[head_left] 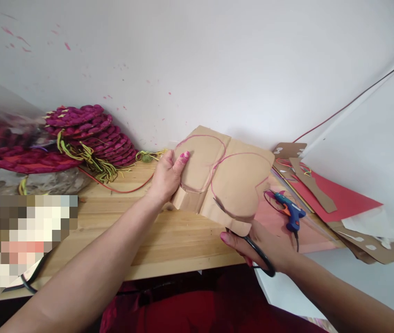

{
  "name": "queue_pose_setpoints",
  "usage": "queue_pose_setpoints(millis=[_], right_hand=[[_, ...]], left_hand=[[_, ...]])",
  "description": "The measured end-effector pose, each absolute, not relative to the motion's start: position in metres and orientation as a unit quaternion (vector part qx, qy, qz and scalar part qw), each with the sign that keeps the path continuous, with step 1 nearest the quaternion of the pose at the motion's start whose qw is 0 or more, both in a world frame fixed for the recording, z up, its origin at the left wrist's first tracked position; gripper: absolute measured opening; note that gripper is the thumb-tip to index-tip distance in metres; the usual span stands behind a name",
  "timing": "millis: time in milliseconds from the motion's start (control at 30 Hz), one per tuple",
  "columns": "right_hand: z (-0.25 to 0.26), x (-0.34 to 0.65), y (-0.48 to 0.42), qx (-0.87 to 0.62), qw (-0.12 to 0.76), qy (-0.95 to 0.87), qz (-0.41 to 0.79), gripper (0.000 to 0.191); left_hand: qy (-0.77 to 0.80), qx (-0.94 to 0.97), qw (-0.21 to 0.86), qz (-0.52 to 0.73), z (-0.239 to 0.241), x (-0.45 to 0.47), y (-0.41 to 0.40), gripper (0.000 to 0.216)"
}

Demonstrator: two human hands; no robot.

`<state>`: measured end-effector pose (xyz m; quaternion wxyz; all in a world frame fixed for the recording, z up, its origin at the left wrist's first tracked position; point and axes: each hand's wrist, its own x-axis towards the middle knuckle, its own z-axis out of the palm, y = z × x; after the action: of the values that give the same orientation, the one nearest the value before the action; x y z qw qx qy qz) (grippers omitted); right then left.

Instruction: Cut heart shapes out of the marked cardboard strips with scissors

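A brown piece of cardboard (240,180), marked with two rounded pink outlines, is held up above the wooden table. My left hand (169,175) grips its left edge, with the thumb lying on the front face. My right hand (249,245) is closed around black-handled scissors (262,255) below the lower right edge. One dark blade shows on the front of the cardboard near the right outline's lower curve. A cut strip along that edge bends toward me. Part of the scissors is hidden behind the cardboard and my fingers.
To the right, a blue glue gun (291,210) lies near red sheets (346,196) and cardboard scraps (317,189). Magenta woven discs (113,138) with yellow-green strands are stacked at the left. A white wall (197,60) rises behind the wooden table (113,222). The lower left is pixelated.
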<state>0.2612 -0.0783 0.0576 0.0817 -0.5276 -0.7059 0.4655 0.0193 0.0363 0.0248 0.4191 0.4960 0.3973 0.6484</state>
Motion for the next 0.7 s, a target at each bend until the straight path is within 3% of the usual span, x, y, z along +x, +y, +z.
queue_pose_setpoints(millis=[333, 533, 700], right_hand=[[0.066, 0.253, -0.076, -0.518, 0.165, -0.681, 0.491, 0.045], [0.060, 0.261, -0.070, -0.498, 0.199, -0.729, 0.426, 0.029], [0.052, 0.260, -0.070, -0.495, 0.219, -0.743, 0.394, 0.037]], left_hand=[[0.387, 0.474, 0.405, 0.680, 0.020, 0.021, 0.038, 0.037], [0.383, 0.466, 0.416, 0.680, 0.018, 0.023, 0.040, 0.036], [0.386, 0.472, 0.417, 0.674, 0.018, 0.024, 0.039, 0.037]])
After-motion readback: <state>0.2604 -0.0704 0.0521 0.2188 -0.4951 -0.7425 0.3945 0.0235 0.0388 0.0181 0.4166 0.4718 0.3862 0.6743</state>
